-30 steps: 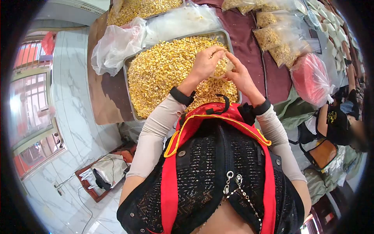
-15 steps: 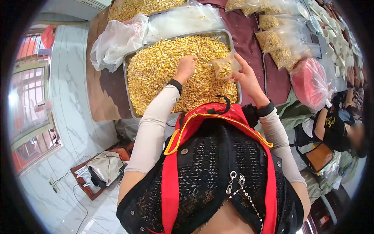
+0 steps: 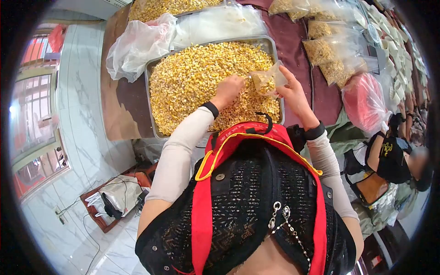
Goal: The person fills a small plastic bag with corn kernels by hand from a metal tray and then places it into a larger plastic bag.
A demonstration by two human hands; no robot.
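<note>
A metal tray [image 3: 147, 91] holds a heap of yellow and tan dried kernels [image 3: 192, 78]. Over its right part, my right hand [image 3: 293, 94] grips a small clear plastic bag [image 3: 266, 81] by its right edge, thumb and fingers around the plastic. Some kernels lie inside this bag. My left hand [image 3: 228, 91] is just left of the bag, above the heap, with its fingers drawn together; whatever is between them is hidden.
Crumpled clear plastic [image 3: 137, 46] lies beside the tray. A second tray of kernels [image 3: 169, 8] stands behind. Several filled bags [image 3: 334, 68] and a pink bundle in plastic [image 3: 364, 101] are on the right. Another person [image 3: 394, 156] is at far right.
My left hand has moved right across the heap, closer to the small bag. My right hand and the bag have hardly shifted.
</note>
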